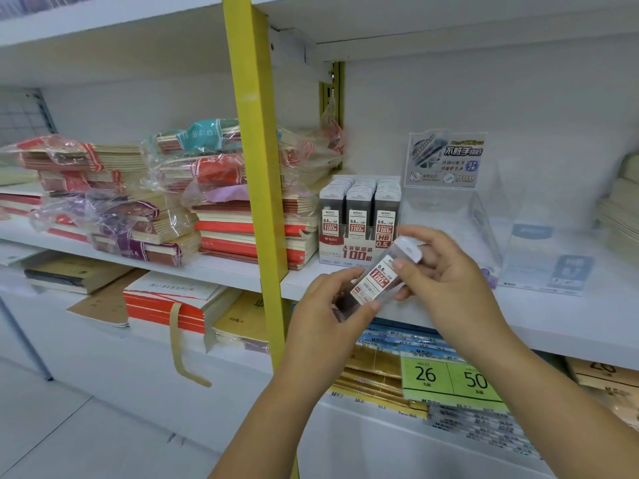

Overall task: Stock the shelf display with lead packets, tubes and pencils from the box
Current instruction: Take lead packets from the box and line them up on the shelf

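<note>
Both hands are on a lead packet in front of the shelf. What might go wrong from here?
1. The lead packet is pinched, tilted, between left hand and right hand near the shelf edge; a loose grip could drop it.
2. The display box rows look full; forcing it in may topple packets.
3. The clear stand sits close to the right hand and could get nudged.

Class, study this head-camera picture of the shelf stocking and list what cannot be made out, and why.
The box: nowhere in the head view, beyond the frame.
The lead packet: lower end covered by the left hand; the right hand pinches its cap end.
The clear display stand: blurred and see-through, contents unclear.
The pale stack: cut off by the right edge.
The lower-shelf labels: print blurred.
</note>
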A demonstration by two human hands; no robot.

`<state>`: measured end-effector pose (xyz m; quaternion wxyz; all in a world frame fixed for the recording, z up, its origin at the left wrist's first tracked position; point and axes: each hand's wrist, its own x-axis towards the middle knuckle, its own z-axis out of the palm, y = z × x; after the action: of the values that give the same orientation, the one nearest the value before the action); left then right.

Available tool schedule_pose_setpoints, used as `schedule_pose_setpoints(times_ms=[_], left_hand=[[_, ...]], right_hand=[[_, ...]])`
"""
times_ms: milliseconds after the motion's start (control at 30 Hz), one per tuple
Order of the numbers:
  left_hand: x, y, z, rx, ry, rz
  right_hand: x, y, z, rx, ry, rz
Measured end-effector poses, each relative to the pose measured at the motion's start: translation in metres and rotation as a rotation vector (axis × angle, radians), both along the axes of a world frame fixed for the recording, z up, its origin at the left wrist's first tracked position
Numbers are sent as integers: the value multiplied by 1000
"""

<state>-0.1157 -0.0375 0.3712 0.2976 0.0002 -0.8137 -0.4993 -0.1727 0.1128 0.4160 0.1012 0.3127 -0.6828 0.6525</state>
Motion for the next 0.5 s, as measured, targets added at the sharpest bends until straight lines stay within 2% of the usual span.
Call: schedule_pose_setpoints(times_ms=[100,267,367,433,500], left_hand=[[-11,-1,5,-222,101,130],[-30,2,14,-498,168,255],[-40,0,12,-582,146,231],[-44,-2,8,-598,122,222],[-46,-4,6,-601,107,221]], right_hand=[[-6,7,19,-76,113,-116],[-21,8,70,17,490,-251],[-32,1,85,234,673,-332],[-40,-3,86,406,695,-344],[-47,-6,85,493,669,-332]])
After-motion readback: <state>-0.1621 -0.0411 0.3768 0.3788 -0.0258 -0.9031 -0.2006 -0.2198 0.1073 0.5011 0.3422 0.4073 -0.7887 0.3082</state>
